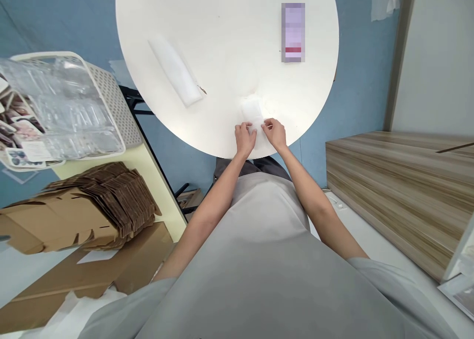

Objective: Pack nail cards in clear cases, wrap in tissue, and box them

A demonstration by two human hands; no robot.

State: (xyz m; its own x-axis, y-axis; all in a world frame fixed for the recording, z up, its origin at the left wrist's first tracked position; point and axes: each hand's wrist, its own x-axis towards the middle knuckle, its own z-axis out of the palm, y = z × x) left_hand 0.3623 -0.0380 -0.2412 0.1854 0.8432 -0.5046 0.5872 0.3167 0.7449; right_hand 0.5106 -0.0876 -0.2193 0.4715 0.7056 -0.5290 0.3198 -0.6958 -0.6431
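A small, thin, whitish translucent sheet or bag [253, 109] lies near the front edge of the round white table [229, 13]. My left hand [245, 138] is at its near left corner, fingers curled and thumb drawn in on the edge. With thumb and fingertips, my right hand [275, 133] pinches the near right corner. The two hands are close together but apart. Farther left on the tabletop lies a long white translucent strip [176, 72], which looks like flat plastic film or a stack of sleeves. A small dark mark shows beside its near end.
A blurred purple rectangular item [293, 32] lies at the table's far right. To the left, a white perforated basket [107, 94] holds clear plastic containers and printed cards. Folded brown cardboard boxes [111, 205] are stacked below it. A wood-grain cabinet [392, 190] stands right.
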